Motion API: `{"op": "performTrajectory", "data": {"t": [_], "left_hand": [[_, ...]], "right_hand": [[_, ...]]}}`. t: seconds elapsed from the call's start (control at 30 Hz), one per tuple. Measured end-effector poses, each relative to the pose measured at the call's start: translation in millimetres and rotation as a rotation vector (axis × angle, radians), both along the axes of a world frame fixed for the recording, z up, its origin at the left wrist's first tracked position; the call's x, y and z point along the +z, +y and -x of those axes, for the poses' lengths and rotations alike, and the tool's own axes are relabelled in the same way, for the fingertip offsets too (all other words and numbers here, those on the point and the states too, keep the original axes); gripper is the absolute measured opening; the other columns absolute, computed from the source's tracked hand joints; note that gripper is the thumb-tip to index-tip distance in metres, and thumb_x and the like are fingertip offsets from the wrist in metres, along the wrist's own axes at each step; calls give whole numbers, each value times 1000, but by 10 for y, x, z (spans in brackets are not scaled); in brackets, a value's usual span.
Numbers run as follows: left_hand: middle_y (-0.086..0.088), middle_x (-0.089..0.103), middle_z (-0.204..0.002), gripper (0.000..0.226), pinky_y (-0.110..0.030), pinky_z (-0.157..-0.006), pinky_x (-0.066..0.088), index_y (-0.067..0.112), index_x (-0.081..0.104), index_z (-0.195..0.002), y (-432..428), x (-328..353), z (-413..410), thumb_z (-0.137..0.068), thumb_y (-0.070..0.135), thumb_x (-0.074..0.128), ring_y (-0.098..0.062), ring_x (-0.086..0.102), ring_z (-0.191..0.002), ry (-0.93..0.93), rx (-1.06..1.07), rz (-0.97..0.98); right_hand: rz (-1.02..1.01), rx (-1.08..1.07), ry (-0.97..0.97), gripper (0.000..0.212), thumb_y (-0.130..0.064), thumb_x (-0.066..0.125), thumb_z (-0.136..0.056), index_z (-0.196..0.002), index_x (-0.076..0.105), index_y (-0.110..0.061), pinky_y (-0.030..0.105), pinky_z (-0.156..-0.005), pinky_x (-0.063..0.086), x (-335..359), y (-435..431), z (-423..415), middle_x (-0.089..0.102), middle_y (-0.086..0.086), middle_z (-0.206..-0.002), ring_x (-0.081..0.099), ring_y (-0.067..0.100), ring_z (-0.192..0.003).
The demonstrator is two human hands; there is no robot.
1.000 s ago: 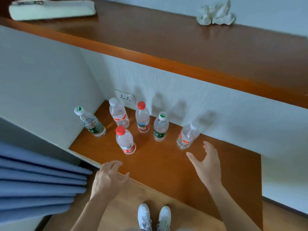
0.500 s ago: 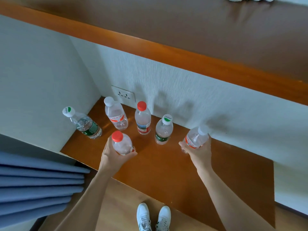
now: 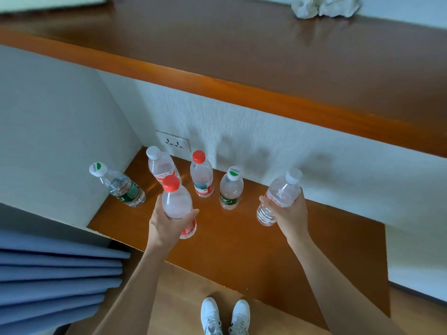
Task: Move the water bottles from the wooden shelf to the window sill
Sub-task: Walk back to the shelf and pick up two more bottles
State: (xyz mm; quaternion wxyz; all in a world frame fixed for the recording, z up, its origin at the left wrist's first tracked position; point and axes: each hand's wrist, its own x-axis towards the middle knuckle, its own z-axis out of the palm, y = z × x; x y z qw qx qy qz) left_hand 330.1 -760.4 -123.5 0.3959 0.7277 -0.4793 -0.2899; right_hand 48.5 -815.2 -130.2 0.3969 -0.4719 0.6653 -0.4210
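- The left hand (image 3: 167,223) wraps round the red-cap bottle (image 3: 177,204); the right hand (image 3: 287,213) grips the white-cap bottle (image 3: 280,192), which tilts away from it.
- Both bottles seem just clear of the shelf (image 3: 242,243).
- Hold them mid-body, level them, then carry them up to the sill (image 3: 266,56) above the hands.
- Four bottles (image 3: 231,189) stand beyond the hands.
- Half a second ago both gripped bottles stood on the shelf.

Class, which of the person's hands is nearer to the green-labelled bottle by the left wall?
Left. The left hand, gripping a red-capped bottle, is just right of the green-labelled bottle; the right hand, gripping a white-capped bottle, is far to its right.
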Motion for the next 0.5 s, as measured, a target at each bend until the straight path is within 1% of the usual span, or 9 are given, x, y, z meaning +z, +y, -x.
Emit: {"op": "performTrajectory", "data": {"t": [0.1, 0.17, 0.2, 0.27, 0.33, 0.37, 0.43, 0.47, 0.5], "left_hand": [[8, 54, -115, 83, -13, -77, 49, 31, 36, -135, 62, 306, 115, -67, 46, 82, -13, 58, -105, 94, -47, 61], [13, 54, -114, 84, -7, -73, 49, 30, 37, -137, 91, 494, 202, -68, 45, 82, -7, 57, -107, 146, -80, 90], [15, 55, -113, 83, -6, -72, 49, 30, 38, -136, 106, 572, 241, -68, 45, 82, -6, 58, -107, 157, -91, 107], [14, 56, -115, 83, -10, -74, 51, 29, 40, -135, 130, 695, 303, -65, 49, 80, -8, 59, -109, 181, -100, 138], [13, 58, -118, 85, -15, -79, 51, 29, 41, -136, 155, 780, 352, -63, 50, 78, -12, 59, -112, 217, -95, 146], [12, 58, -120, 86, -19, -83, 52, 30, 41, -136, 170, 815, 374, -62, 52, 78, -15, 59, -113, 222, -98, 151], [10, 59, -123, 88, -28, -88, 54, 32, 41, -137, 201, 881, 401, -62, 57, 79, -18, 59, -116, 222, -110, 162], [10, 60, -123, 87, -27, -87, 56, 33, 42, -136, 216, 925, 408, -61, 58, 79, -17, 60, -115, 225, -115, 168], [11, 61, -119, 81, -22, -81, 56, 35, 44, -133, 232, 980, 413, -62, 56, 79, -14, 61, -112, 228, -118, 175]], "right_hand": [[60, 76, -9, 82, -51, 88, -58, -125, 49, -26, 40, -92, 58, 297, 86, -33, 63, -7, -110, 64, 14, -104], [110, 120, 0, 74, -55, 84, -57, -120, 49, -35, 36, -88, 59, 520, 157, -91, 62, -12, -106, 65, 12, -102], [132, 137, 4, 69, -54, 83, -59, -116, 47, -42, 33, -87, 58, 619, 193, -123, 62, -15, -107, 65, 11, -102], [165, 172, 22, 65, -56, 81, -60, -113, 44, -49, 24, -84, 55, 803, 260, -186, 60, -21, -110, 64, 8, -104], [183, 193, 44, 67, -59, 78, -60, -115, 41, -49, 12, -79, 48, 952, 325, -244, 58, -25, -111, 62, 4, -104], [191, 190, 46, 68, -58, 78, -61, -116, 40, -49, 9, -78, 44, 999, 350, -266, 56, -27, -112, 61, 3, -104], [207, 167, 16, 66, -50, 83, -65, -115, 40, -51, 9, -77, 43, 1069, 387, -311, 55, -28, -112, 60, 1, -104], [212, 162, -1, 64, -45, 86, -68, -113, 41, -52, 9, -77, 43, 1092, 400, -336, 54, -29, -111, 60, 0, -103], [214, 166, -9, 63, -39, 88, -71, -111, 41, -52, 8, -75, 43, 1112, 411, -365, 53, -31, -109, 59, -3, -101]]}}
